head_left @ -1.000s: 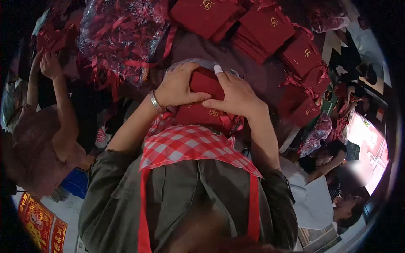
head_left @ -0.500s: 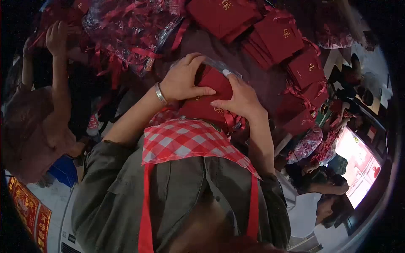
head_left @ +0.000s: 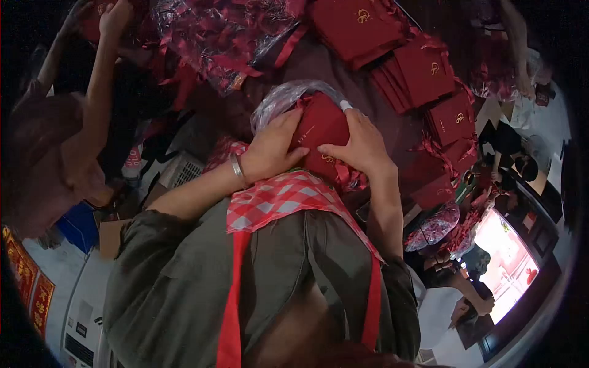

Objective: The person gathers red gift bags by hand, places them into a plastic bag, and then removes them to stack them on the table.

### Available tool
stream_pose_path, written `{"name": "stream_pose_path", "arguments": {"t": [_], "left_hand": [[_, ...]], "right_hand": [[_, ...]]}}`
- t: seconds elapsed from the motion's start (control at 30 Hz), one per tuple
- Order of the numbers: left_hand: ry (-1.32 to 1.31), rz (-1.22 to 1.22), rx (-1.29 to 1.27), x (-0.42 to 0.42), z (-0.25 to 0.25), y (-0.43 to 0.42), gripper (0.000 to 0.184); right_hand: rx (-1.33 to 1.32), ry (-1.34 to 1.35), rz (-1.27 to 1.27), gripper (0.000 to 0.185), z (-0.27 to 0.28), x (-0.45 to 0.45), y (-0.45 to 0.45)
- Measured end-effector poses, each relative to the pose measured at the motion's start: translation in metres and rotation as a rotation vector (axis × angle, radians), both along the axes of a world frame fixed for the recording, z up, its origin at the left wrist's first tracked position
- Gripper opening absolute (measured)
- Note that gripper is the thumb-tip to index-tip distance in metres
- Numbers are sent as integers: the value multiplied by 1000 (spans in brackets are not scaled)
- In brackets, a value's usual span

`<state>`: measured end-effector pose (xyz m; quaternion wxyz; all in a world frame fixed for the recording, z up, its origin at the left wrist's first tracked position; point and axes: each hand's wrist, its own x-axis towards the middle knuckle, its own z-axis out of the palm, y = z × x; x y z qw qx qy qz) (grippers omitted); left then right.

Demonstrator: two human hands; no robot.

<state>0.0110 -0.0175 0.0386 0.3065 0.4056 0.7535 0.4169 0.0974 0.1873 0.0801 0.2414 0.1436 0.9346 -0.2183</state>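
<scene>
Against the checked apron (head_left: 288, 196) at my waist is a bundle of red gift bags (head_left: 320, 126) with gold lettering. My left hand (head_left: 275, 144) grips its left side, thumb across the front. From the right, my right hand (head_left: 362, 144) clasps the same bundle, its thumb near the gold monogram and something white around one fingertip. A clear plastic bag (head_left: 273, 107) bunches behind and to the left of the bundle; how far it covers the bundle is hidden. Red ribbon shows below my right hand.
Stacks of similar red bags (head_left: 423, 67) lie at the upper right. A large plastic sack of red ribbons (head_left: 221, 37) sits at the upper left. Another person's arm (head_left: 101, 104) reaches up at the left. More people and a bright screen (head_left: 506, 264) are at the right.
The bundle stands more upright, and more clear plastic shows behind it. My left hand has moved lower and right, still gripping. The view has shifted; the person at left raises their hands higher.
</scene>
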Motion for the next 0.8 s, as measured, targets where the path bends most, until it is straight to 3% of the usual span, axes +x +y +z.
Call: {"name": "stream_pose_path", "arguments": {"t": [0.13,0.23,0.3,0.37,0.47,0.57,0.6,0.67,0.8], "left_hand": [[53,39,-42,3,1,2,73],[67,59,-30,5,0,2,72],[82,65,-24,5,-2,2,72],[112,46,-55,4,-3,3,70],[161,34,-54,4,-14,3,70],[110,29,99,-11,-13,-9,55],[184,14,83,-16,-8,-17,40],[287,-128,-78,-23,5,-31,30],[591,-278,-20,-21,4,-46,25]], "right_hand": [[361,249,125,92,19,3,-21],[242,436,184,89,25,14,-44],[223,424,176,89,19,23,-54],[227,242,191,87,17,28,-54],[158,245,152,86,-8,32,-47],[131,224,140,85,-19,34,-37],[107,246,152,84,-24,37,-35],[104,213,156,86,-28,35,-30],[29,235,152,88,-35,37,-15]]}}
